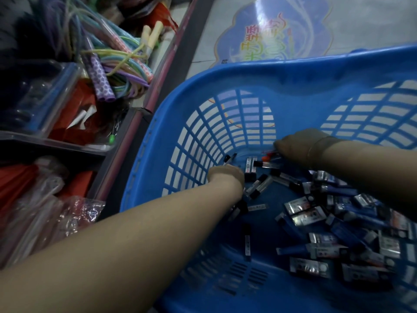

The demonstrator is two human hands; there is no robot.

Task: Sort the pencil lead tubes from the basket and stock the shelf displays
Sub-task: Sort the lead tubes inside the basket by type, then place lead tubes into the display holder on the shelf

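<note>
Both hands [225, 176] [297, 143] reached into the blue basket [158, 141].
Right fingers pinched red-capped lead tubes [269, 157] lying three-to-nine; left fingers' state hidden.

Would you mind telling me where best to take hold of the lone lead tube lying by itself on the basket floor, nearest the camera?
Probably pinch the lone lead tube across its narrow middle, coming straight down from above. It lies flat on the blue basket floor, lengthways away from the camera, with bare floor on both long sides, so fingers fit there. The left hand is nearer it.
</note>
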